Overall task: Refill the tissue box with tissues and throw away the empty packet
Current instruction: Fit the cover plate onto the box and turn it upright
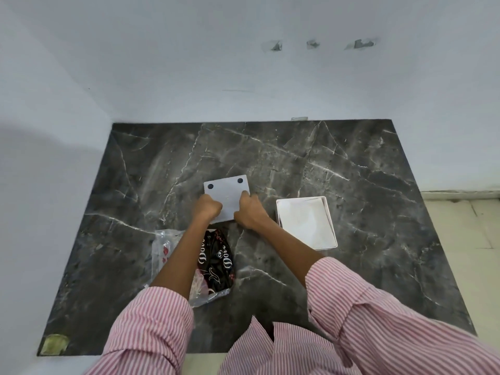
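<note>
Both hands (208, 208) (250, 212) grip the lid (227, 190); tissues fill the box (334, 234) (open).

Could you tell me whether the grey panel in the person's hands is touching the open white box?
Apart. The head view shows a strip of bare dark marble tabletop between the grey panel, gripped by both hands, and the open white box to its right.

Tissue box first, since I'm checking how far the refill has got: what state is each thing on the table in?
Tissue box: open, upright, white tissues inside, right of the hands.
Lid: off the box, gripped at both sides, dotted face up.
Left hand: closed on the lid.
Right hand: closed on the lid.
Packet: crumpled flat on the table, under the left forearm.
</note>
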